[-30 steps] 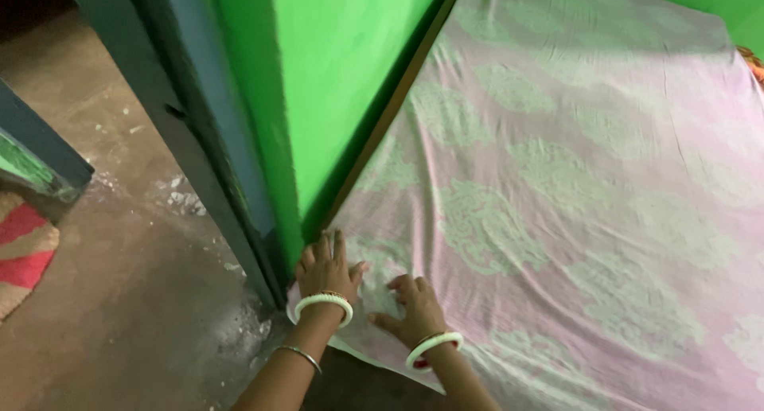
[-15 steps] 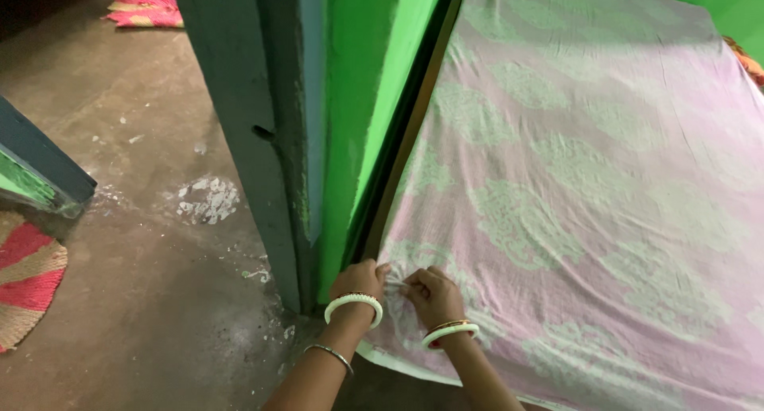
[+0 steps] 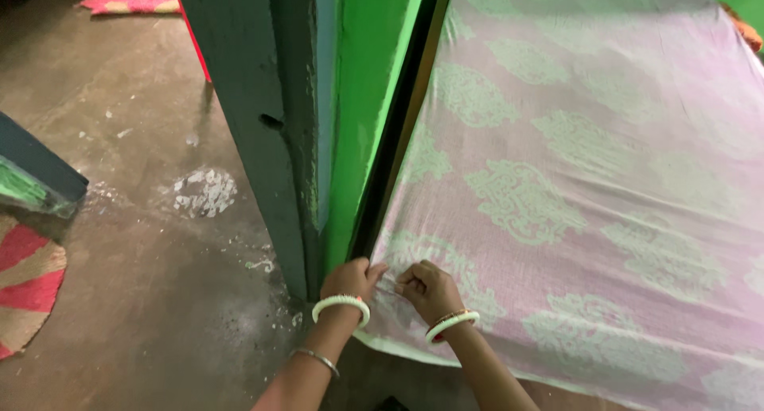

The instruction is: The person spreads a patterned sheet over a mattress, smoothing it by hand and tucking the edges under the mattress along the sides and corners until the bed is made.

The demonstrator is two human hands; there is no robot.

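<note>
Beside the green wall [image 3: 362, 101], low in frame, left hand [image 3: 348, 278] and right hand [image 3: 428, 288] pinch the pink bedsheet [image 3: 589, 180] corner, fingers closed on cloth.

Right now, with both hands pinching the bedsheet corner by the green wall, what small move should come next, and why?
Probably push the corner down into the dark gap. The left hand and right hand pinch the pink patterned bedsheet beside the green wall, and its edge looks loose there.

One bedsheet [image 3: 589, 180]; two mats [image 3: 24, 276]
</note>
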